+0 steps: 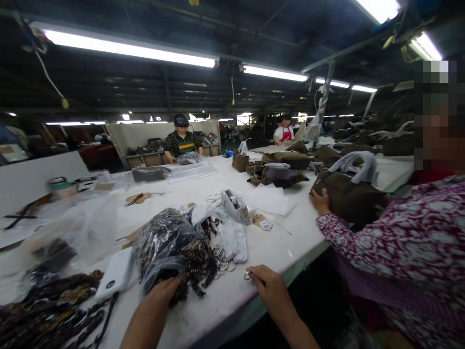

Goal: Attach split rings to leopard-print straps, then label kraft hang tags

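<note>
My right hand (267,286) pinches a small metal ring (247,276) over the white table's front edge. Farther left, my left hand (165,293) reaches to the lower side of a clear plastic bag (165,237) full of dark brown chain-like straps; its fingertips are hidden among them, so its grip is unclear. Dark curled straps (196,264) spill out of the bag's right side. Several loose metal rings (221,259) lie between the bag and my right hand, next to a white cloth-like bundle (238,242).
A tape dispenser (234,207) stands behind the bundle. More brown straps (54,305) and a white device (115,274) lie at left. At right, a person in a patterned sleeve (363,242) holds a dark handbag (345,196). Two people work at the back.
</note>
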Available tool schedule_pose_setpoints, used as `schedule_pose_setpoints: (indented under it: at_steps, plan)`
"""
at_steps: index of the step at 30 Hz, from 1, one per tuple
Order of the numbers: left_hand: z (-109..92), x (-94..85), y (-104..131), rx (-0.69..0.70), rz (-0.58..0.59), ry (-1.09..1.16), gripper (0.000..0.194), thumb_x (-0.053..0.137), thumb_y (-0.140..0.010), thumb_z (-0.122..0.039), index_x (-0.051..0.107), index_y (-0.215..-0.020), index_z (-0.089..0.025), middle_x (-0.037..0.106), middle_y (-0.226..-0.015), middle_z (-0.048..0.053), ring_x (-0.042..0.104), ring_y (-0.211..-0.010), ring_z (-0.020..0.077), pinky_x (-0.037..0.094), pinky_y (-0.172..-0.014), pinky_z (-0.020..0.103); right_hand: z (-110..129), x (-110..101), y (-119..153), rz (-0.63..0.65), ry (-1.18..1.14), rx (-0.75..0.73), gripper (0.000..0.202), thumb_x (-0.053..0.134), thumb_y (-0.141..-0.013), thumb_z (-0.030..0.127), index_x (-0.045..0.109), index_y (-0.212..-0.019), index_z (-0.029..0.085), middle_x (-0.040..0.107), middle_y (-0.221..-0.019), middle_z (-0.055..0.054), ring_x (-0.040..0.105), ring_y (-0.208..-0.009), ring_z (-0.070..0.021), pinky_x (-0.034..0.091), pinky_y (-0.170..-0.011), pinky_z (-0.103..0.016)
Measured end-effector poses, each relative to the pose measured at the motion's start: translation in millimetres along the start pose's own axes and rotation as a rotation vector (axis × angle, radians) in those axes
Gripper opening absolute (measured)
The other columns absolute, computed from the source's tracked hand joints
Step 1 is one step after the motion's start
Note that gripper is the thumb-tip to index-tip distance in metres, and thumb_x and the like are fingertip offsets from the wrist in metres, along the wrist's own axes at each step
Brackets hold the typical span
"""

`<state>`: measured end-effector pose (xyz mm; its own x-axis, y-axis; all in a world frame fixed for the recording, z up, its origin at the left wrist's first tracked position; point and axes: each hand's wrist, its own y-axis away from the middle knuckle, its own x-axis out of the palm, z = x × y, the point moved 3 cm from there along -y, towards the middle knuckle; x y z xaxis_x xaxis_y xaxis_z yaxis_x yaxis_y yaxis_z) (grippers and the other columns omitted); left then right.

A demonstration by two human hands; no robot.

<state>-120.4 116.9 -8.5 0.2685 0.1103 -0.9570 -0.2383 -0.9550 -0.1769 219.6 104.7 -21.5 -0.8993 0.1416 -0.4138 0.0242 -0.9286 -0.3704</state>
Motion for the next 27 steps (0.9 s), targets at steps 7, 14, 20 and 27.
schedule_pose_setpoints:
  at_steps: [7, 14, 20, 27]
  plan:
    - [-37.4, -59.2, 3.7, -0.104, -0.421, 0.140, 0.032, 0.049, -0.088, -0.032, 0.071, -0.111, -0.026, 0.074, -0.115, 0.004, 0.071, -0.103, 0.0250, 0.054, -0.094, 0.035, 44.1, 22.1, 13.9, 0.080, -0.229, 0.109, 0.031, 0.052, -0.095, 0.040, 0.075, -0.102, 0.019, 0.071, -0.086, -0.006, 0.066, -0.076, -0.0189, 0.052, -0.069, -0.027]
    - [-83.4, -34.8, -14.5, -0.335, -0.459, 0.802, 0.036, 0.069, -0.077, -0.045, 0.072, -0.104, -0.021, 0.077, -0.106, 0.006, 0.071, -0.099, 0.0246, 0.055, -0.093, 0.036, 61.0, 46.0, 11.2, 0.151, -0.559, 0.215, 0.039, 0.064, -0.085, 0.054, 0.079, -0.091, 0.019, 0.065, -0.124, -0.012, 0.066, -0.100, -0.0256, 0.058, -0.072, -0.030]
    - [-113.3, 13.2, -22.0, -0.342, -0.267, 1.127, 0.039, 0.073, -0.076, -0.039, 0.071, -0.106, -0.015, 0.076, -0.109, 0.010, 0.070, -0.103, 0.0255, 0.055, -0.094, 0.037, 45.5, 45.0, 9.2, 0.093, -0.560, 0.325, 0.047, 0.066, -0.083, 0.056, 0.077, -0.100, 0.014, 0.074, -0.100, -0.011, 0.071, -0.073, -0.0213, 0.059, -0.069, -0.033]
    - [-104.7, 22.5, -33.8, -0.322, -0.322, 0.947, 0.028, 0.069, -0.076, -0.038, 0.075, -0.095, -0.018, 0.078, -0.099, 0.008, 0.072, -0.094, 0.0259, 0.056, -0.090, 0.039, 33.0, 26.2, 4.0, 0.026, -0.040, 0.083, 0.026, 0.053, -0.093, 0.029, 0.077, -0.097, 0.018, 0.075, -0.099, -0.009, 0.068, -0.094, -0.0234, 0.052, -0.088, -0.034]
